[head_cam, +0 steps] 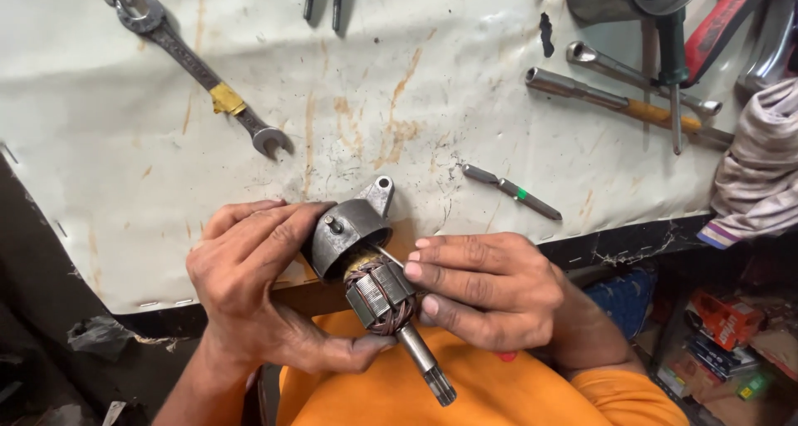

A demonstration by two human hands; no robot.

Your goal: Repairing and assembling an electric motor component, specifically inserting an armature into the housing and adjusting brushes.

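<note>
A wide workbench covered with a stained, rust-streaked white sheet fills most of the view, its front edge running just behind the hands. Below it, the person's orange garment takes up the bottom middle. At the right edge a bunched, striped pale cloth hangs over the bench corner, with a clutter of coloured boxes on the floor beneath it. The left hand wraps around a dark grey, cup-shaped metal end housing, fingers curled and pressed together over its side, thumb stretched below toward the shaft. The right hand lies just beside it, fingers held close together, their tips pressing on a motor armature with copper windings and a laminated steel core; a thin metal pin shows above the fingertips, but whether they pinch it cannot be told. The armature sits partly inside the housing, held in the air in front of the bench edge and above the lap, its steel shaft pointing down and right. On the bench, a long open-ended steel spanner with a yellow band lies upper left, a tubular socket wrench with an orange middle upper right, and a short grey screwdriver bit with a green ring lies near the bench's front edge, apart from the hands.
</note>
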